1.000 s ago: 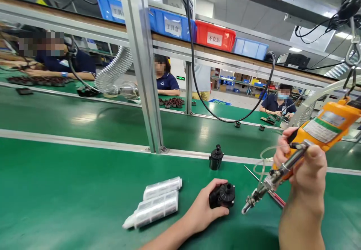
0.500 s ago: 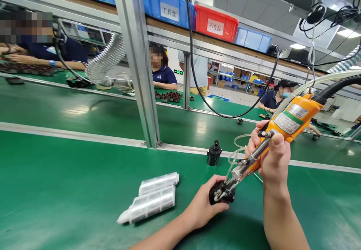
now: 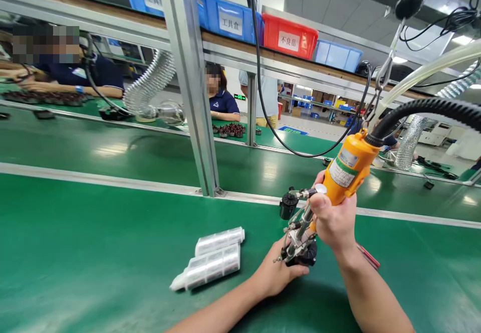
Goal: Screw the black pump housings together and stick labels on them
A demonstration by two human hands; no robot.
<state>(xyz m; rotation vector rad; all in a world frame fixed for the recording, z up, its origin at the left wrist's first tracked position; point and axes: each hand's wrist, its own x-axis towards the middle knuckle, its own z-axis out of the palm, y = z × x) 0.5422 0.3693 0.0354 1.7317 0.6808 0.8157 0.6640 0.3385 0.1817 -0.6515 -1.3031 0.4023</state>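
My right hand (image 3: 334,217) is wrapped round an orange power screwdriver (image 3: 343,167), which tilts down to the left on a hose and a hook. Its metal nose reaches a round black plastic housing (image 3: 308,257) on the green bench. Around the left side of that housing my left hand (image 3: 276,268) is closed, thumb in front. The screwdriver's nose hides part of the housing, so I cannot see the exact contact point. Just behind stands another black housing (image 3: 288,205) with a spout on top, partly covered by the tool's fittings.
Two rolls of clear-backed labels (image 3: 214,265) lie left of my hands. A red-handled tool (image 3: 368,256) lies partly behind my right forearm. An aluminium post (image 3: 191,87) rises from the bench's back rail. Overhead, a shelf carries blue bins and a red bin (image 3: 289,36). Co-workers sit beyond.
My right hand has swung the screwdriver left and more upright, its nose staying at the housing. My left hand keeps its hold. The red-handled tool has come into sight.
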